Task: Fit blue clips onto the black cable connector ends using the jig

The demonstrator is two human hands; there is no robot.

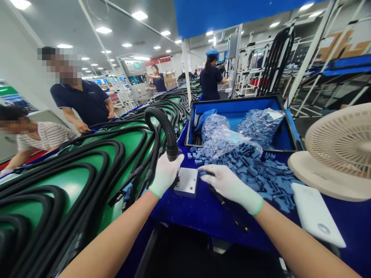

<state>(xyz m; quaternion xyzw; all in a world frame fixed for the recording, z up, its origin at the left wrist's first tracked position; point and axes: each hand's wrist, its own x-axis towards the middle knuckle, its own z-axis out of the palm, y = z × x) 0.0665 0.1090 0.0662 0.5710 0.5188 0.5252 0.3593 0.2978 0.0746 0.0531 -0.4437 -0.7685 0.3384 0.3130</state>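
- Left hand point(164, 173) grasps the black hose point(165, 125) near its end, at the block point(189, 180) on the worktop point(199, 218).
- Right hand point(224, 183) curls just right of the block; cannot tell whether it grips anything.
- Blue clips point(256, 170) lie heaped beyond.

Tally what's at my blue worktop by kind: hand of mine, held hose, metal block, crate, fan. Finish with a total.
Hands: 2 (left hand, right hand)
Held hose: 1
Metal block: 1
Crate: 1
Fan: 1
Total: 6
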